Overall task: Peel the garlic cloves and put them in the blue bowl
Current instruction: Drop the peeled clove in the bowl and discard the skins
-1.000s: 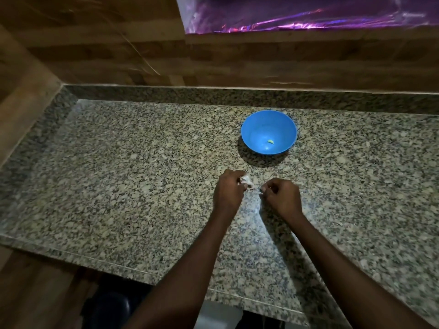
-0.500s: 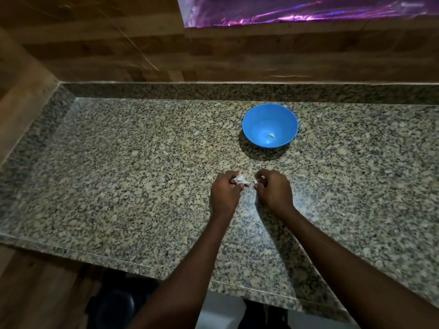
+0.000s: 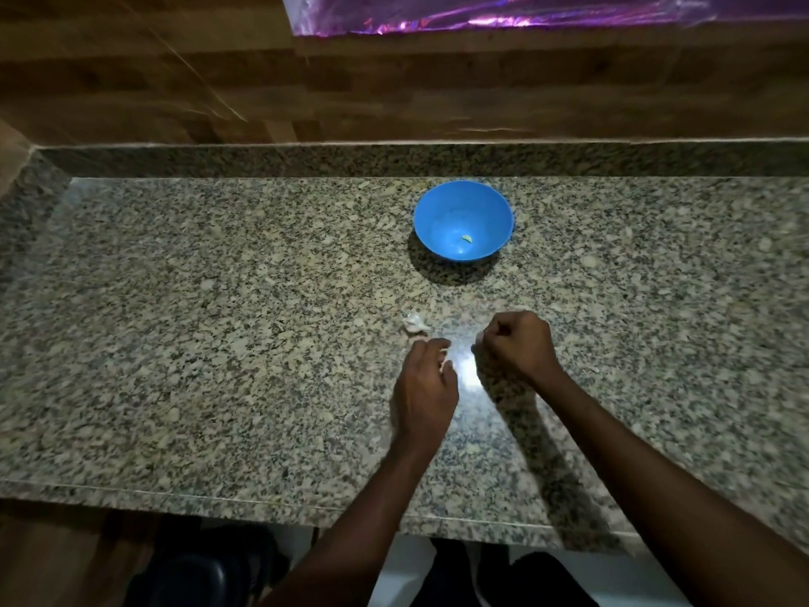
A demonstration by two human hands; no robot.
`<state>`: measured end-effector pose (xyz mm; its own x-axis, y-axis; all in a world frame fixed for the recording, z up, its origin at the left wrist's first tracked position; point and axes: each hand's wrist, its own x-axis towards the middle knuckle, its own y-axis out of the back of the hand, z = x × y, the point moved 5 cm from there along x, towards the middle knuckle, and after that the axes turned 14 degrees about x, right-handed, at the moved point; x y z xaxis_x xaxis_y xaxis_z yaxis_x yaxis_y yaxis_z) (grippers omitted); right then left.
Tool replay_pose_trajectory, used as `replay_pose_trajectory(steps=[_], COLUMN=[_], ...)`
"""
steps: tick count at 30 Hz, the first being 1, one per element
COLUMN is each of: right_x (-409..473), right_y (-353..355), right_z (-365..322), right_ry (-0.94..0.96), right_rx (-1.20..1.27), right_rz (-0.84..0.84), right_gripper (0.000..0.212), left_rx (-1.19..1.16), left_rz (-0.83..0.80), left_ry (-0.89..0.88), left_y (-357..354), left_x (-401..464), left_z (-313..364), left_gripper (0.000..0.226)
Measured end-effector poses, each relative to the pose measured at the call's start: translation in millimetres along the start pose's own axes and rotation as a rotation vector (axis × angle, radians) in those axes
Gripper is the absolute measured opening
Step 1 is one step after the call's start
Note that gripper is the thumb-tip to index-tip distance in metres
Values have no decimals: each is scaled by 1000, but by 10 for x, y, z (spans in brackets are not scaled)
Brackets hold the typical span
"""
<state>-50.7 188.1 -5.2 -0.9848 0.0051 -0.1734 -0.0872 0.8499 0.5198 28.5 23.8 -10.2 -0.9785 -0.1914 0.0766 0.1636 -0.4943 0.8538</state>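
Fingers: right hand curled, pinching something small and pale, identity unclear; left hand loosely bent, contents cannot be told. Garlic remnant: on worktop beside left fingertips. Blue bowl: one peeled clove inside. Task judged early, peeling unfinished.

head cam: on my head | faces forward and down at the granite counter | near, my forearms in frame | wooden wall on top | single view

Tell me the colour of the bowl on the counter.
Bright blue bowl, clearest in the head view.
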Motion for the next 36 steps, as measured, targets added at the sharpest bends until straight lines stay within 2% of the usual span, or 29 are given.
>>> replay_pose_trajectory(steps=[5,10,13,24,27,29,32,36], right_x=[-43,118,225,274,225,212,229,173], right_y=[271,322,317,125,102,129,212,345], right_z=[262,284,316,41,-32,-26,139,274], right_ry=[-198,-211,-266,-179,-162,-166,-196,-183], right_rx=[64,-47,-76,-336,-389,-381,-281,-102], right_rz=[-38,-132,-204,-257,-248,-234,-229,-161], right_gripper=[10,20,11,11,25,29,14,14], left_rx=[44,26,9,28,14,-5,-18,7], left_rz=[-120,-220,-271,-255,-271,-286,-286,-267], left_ry=[-153,-84,-59,-46,-33,-17,-8,-19], left_y=[-266,-374,-393,-376,-390,-397,-396,-410], left_x=[114,246,338,368,379,380,368,355], left_z=[355,400,375,384,364,346,349,345], left_gripper=[29,32,35,35,38,39,39,40])
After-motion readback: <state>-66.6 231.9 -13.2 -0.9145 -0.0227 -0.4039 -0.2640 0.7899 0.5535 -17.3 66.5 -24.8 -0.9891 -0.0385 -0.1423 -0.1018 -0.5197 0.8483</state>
